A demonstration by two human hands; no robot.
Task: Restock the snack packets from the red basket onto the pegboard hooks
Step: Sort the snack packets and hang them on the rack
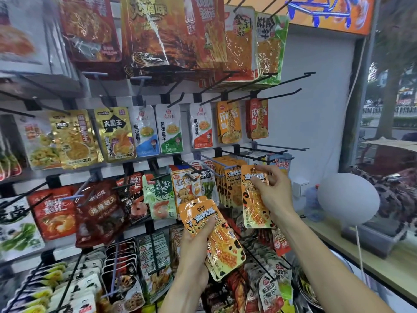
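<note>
Now the right hand (273, 190) pinches one orange snack packet (256, 199) by its top, just at 3 o'clock of the matching packets on the hook (232, 184). At 7 o'clock of it, the left hand (196, 249) grips a tilted stack of packets (216, 236) before the pegboard (316, 109).

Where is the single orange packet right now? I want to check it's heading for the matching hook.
In the head view, right of centre: the right hand pinches the single orange packet by its top, just in front of the hanging row of matching orange packets.
</note>
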